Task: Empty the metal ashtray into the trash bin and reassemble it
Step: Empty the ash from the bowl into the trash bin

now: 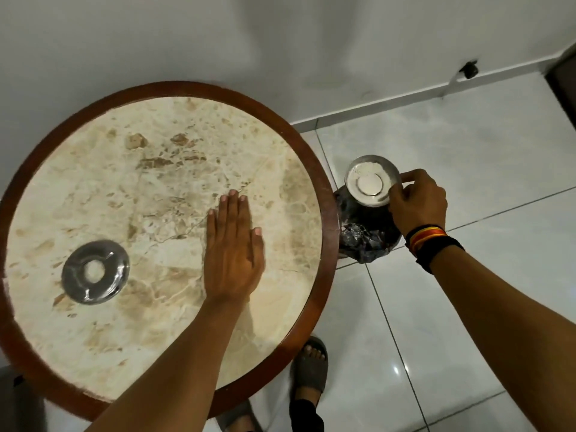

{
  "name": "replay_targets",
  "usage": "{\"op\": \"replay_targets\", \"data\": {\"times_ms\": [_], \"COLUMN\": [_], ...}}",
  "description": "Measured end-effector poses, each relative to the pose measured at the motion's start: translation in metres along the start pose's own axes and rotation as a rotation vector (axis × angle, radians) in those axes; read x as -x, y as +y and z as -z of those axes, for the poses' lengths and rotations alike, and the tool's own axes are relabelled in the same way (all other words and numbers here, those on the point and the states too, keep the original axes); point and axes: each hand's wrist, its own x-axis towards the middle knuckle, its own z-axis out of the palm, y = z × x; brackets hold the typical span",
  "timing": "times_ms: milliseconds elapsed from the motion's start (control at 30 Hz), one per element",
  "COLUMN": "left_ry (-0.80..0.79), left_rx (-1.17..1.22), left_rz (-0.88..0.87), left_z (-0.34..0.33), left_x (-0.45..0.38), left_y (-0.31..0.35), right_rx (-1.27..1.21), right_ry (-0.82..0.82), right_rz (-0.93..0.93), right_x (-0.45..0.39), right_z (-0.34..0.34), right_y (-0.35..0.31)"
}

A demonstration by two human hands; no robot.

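My right hand point(416, 202) grips the rim of the metal ashtray bowl point(371, 180) and holds it tilted over the trash bin point(366, 233), which is lined with a dark bag and stands on the floor right of the table. The bowl's inside faces me and shows pale ash. The ashtray's ring-shaped metal lid point(95, 272) lies flat on the round marble table point(156, 188), at its left side. My left hand point(232, 244) rests flat on the table top, palm down, fingers together, holding nothing.
The table has a dark wooden rim point(324, 194) that partly hides the bin. White wall runs behind, glossy white floor tiles point(467, 151) spread to the right. My sandalled feet point(310, 366) stand below the table edge. A small dark door stop point(469, 70) sits on the skirting.
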Motion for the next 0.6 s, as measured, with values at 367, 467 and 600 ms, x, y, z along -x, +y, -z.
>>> {"op": "replay_targets", "data": {"times_ms": [367,467,600], "left_ry": [0.016,0.003,-0.015], "left_rx": [0.019,0.014,0.022], "left_rz": [-0.002,0.009,0.015], "left_z": [0.002,0.002,0.001], "left_x": [-0.003,-0.004,-0.004], "left_y": [0.001,0.001,0.001], "right_rx": [0.275,0.3,0.352], "right_ry": [-0.23,-0.265,-0.324], "right_rz": [-0.213,-0.276,-0.314], "right_x": [-0.039,-0.044,-0.046], "right_z": [-0.021,-0.032,-0.044], "right_y": [0.049,0.057,0.068]}}
